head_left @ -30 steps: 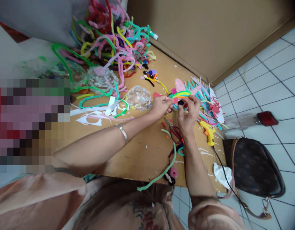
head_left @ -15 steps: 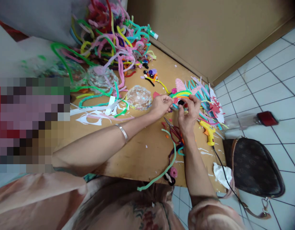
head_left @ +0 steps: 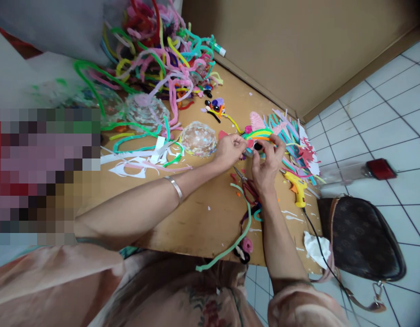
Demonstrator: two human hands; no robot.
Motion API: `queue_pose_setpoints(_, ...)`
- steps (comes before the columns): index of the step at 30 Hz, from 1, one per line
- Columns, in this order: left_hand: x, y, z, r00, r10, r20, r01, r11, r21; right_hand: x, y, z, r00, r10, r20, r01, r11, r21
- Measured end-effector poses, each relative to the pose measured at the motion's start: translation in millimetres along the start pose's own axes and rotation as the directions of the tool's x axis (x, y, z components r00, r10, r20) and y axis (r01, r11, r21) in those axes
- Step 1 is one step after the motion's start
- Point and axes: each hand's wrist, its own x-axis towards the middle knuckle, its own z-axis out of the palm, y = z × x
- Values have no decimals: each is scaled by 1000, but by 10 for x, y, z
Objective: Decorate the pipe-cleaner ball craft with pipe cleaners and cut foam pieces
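Keep the craft (head_left: 260,133) steady on the table (head_left: 203,227), the right hand (head_left: 267,165) parted over it, the left hand (head_left: 229,153) bunching fingertips at its edge (whether they grip anything, I can't tell).

Rainbow-striped craft piece (head_left: 258,133), yellow glue gun (head_left: 298,188), silver bracelet (head_left: 175,188)
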Motion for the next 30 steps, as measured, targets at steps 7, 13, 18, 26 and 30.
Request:
queue_pose_setpoints(7, 9, -27, -7, 998, 50, -22, -48, 994, 102, 2, 3, 26, 998, -57, 2, 57, 997, -43)
queue_pose_setpoints(13, -2, 10, 2, 1000, 1, 13, -2, 999, 46, 2, 11, 17, 997, -79, 9, 79, 995, -59)
queue_pose_setpoints(18, -10, 27, 10, 1000, -26, 7, 26, 999, 30, 16, 28, -15, 999, -33, -7, 33, 999, 24)
queue_pose_setpoints(26, 8, -5, 12, 999, -34, 12, 34, 999, -2, 29, -22, -28, 998, -24, -52, 27, 998, 64)
queue_pose_setpoints(30, 20, -2, 8, 998, -55, -5, 55, 998, -8, 38, -30, -28, 997, -19, -75, 24, 997, 70)
